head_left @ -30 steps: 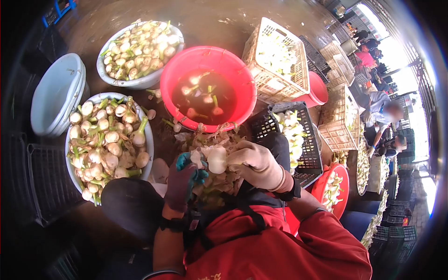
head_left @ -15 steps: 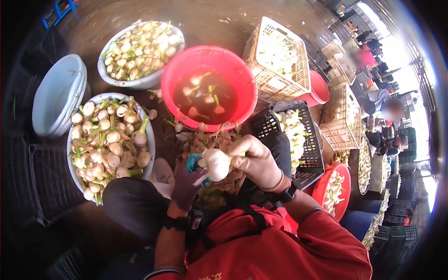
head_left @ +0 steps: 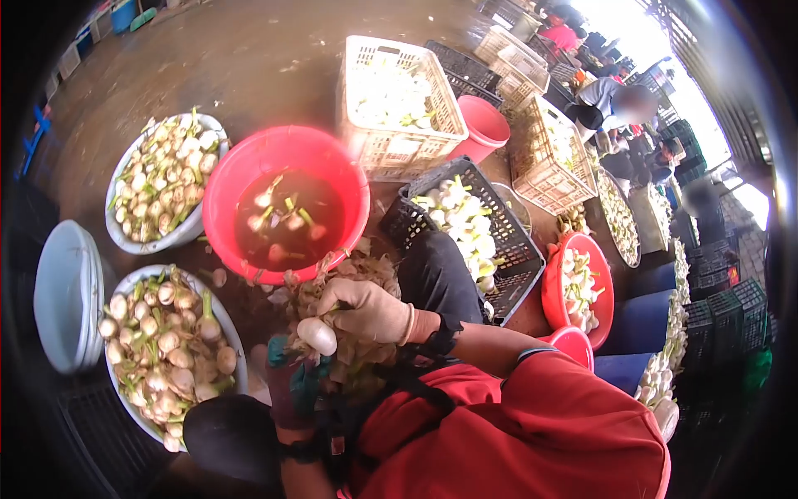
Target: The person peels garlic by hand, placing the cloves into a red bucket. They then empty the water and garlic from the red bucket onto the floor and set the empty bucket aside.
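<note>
My right hand (head_left: 362, 312), in a pale glove, pinches a white garlic bulb (head_left: 317, 336) by its stem in front of my body. Just below and left of the bulb is my left hand (head_left: 291, 391), in a dark purple and teal glove, with its fingers curled. What they hold, if anything, is too dark to make out. Loose papery garlic skins (head_left: 362, 270) lie in a heap around and behind my hands. A basin of unpeeled garlic (head_left: 170, 345) stands to the left. Cleaner white bulbs (head_left: 464, 229) fill a black crate (head_left: 519, 249) by my right knee.
A red tub (head_left: 337, 179) holds murky water with several bulbs. Behind it are another full basin (head_left: 218, 126) and a cream crate (head_left: 407, 150) of garlic. Stacked pale blue basins (head_left: 62, 291) stand at left. At right are a red bowl (head_left: 607, 287) of garlic and other people working.
The view has turned right, shifting the surroundings leftward in the picture. My right hand still holds the garlic bulb, now lower over the skins and close above my left hand.
</note>
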`<state>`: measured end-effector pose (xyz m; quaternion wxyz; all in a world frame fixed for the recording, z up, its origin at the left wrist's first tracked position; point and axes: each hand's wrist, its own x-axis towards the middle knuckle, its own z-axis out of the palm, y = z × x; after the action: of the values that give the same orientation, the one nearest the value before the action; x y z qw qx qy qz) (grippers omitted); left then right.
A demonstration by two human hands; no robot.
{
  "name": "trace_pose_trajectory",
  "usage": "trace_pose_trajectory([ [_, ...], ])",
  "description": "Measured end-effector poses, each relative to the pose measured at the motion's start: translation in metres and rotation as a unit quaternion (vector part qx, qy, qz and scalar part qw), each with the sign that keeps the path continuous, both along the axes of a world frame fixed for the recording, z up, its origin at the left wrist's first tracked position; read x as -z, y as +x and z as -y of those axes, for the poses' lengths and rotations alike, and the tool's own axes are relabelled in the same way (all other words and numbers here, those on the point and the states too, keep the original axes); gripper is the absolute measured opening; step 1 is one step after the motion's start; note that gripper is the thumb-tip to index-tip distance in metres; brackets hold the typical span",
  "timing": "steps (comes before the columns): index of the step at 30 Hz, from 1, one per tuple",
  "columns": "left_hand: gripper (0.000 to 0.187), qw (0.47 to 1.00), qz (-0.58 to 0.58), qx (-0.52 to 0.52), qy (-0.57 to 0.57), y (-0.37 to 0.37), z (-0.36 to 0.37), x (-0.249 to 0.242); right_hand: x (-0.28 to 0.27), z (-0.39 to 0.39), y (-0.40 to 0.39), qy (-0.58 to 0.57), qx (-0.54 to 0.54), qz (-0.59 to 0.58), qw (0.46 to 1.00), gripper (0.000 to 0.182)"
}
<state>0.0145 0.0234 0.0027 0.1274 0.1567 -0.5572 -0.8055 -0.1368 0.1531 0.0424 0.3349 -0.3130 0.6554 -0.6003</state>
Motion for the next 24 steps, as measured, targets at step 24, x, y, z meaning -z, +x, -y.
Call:
trace_pose_trajectory([
  [24, 0.031, 0.822, 0.115, 0.136, -0.541, -0.006, -0.019, 0.006, -0.064, -0.007, -0.192, 0.031, 0.375, -0.280, 0.883, 0.019],
])
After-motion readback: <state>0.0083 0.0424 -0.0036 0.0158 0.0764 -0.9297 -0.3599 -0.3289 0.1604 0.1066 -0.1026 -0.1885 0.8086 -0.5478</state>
